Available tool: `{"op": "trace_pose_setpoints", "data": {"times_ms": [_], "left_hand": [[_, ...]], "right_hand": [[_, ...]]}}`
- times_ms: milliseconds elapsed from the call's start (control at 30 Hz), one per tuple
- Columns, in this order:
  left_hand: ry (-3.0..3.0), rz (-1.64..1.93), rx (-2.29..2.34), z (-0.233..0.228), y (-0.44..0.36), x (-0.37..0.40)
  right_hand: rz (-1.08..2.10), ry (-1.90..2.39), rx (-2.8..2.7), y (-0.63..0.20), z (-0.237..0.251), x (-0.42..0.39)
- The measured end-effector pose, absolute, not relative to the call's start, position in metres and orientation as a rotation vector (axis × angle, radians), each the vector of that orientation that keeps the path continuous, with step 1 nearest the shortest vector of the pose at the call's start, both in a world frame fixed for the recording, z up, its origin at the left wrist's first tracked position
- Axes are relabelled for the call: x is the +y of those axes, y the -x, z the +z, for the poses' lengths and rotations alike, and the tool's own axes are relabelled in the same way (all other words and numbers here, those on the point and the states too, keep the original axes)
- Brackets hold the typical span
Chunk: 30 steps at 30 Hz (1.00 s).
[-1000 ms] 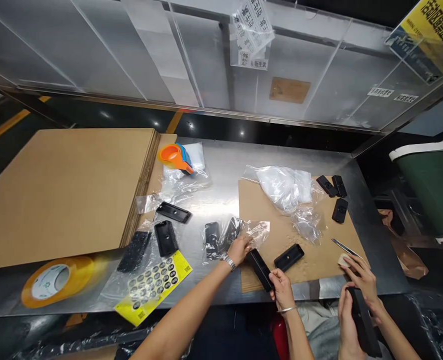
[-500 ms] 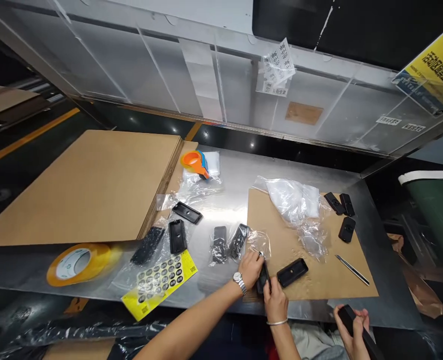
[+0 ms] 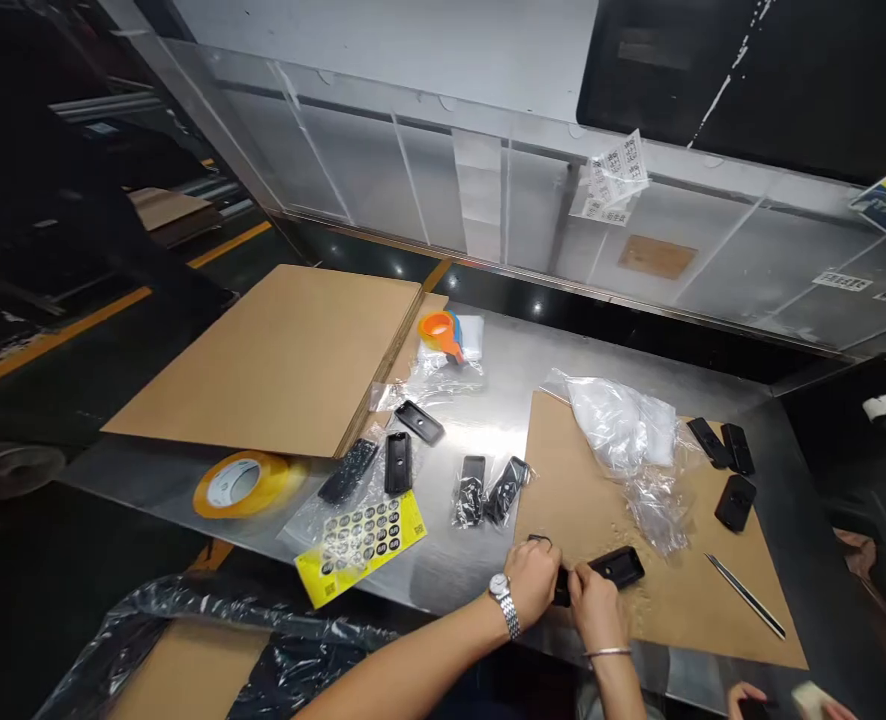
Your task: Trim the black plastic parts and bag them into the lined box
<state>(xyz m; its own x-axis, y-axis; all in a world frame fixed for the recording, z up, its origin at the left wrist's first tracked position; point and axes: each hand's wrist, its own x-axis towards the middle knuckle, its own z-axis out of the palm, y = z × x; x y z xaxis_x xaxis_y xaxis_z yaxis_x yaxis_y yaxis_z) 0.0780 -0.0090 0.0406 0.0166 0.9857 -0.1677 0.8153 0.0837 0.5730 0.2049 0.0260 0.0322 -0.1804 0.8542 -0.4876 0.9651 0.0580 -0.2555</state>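
Hands meet at near edge of the cardboard sheet [image 3: 600,500], head view only. Left hand [image 3: 534,583], watch on wrist, is curled around a small black part [image 3: 561,588] that is mostly hidden; right hand [image 3: 597,607], bracelet on wrist, pinches the same part from the other side. Both are closed on it, fingers touching. Part sits low over the sheet's front edge; can't tell if it rests on the sheet.

Just right of the hands, touching or nearly touching the right fingers: black tray piece [image 3: 618,566] lying flat on the sheet. Further back on the sheet: crumpled clear bags [image 3: 623,430], three more black parts [image 3: 724,465] at far right, tweezers [image 3: 747,597] near the front right.

Left on the steel table [image 3: 488,410]: two bagged black parts [image 3: 489,490], yellow sticker sheet [image 3: 360,532], tape roll [image 3: 240,483], stack of cardboard [image 3: 285,355], orange tape dispenser [image 3: 443,333].

Bottom right corner: another person's hand [image 3: 750,700], partly cut off.
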Motion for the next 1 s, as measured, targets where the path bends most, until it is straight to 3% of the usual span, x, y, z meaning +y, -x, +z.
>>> {"op": "trace_pose_setpoints", "data": {"times_ms": [100,200,400,567,667,833,1000], "left_hand": [[-1.614,0.454,1.825,0.055,-0.068,-0.007],[-1.450,0.569,1.757,0.069,-0.058,-0.007],[-0.971,0.859,1.445,0.078,-0.038,-0.004],[-0.430,1.047,1.349,0.058,-0.034,-0.012],[-0.162,1.029,1.239,0.044,-0.043,-0.022],[0.061,1.182,1.111,0.035,-0.056,-0.033],[0.118,1.438,1.144,0.041,-0.041,-0.039]], "right_hand": [[-0.733,-1.637,2.318,-0.207,0.048,0.037],[-0.905,-1.514,2.482,-0.210,0.061,0.045],[-1.698,-1.660,2.475,-0.210,0.075,0.047],[-2.474,-1.951,2.213,-0.191,0.053,0.031],[-2.737,-1.816,2.063,-0.181,0.039,0.018],[-2.690,-1.440,2.038,-0.179,0.034,0.005],[-2.616,-1.594,1.892,-0.176,0.036,-0.002]]}}
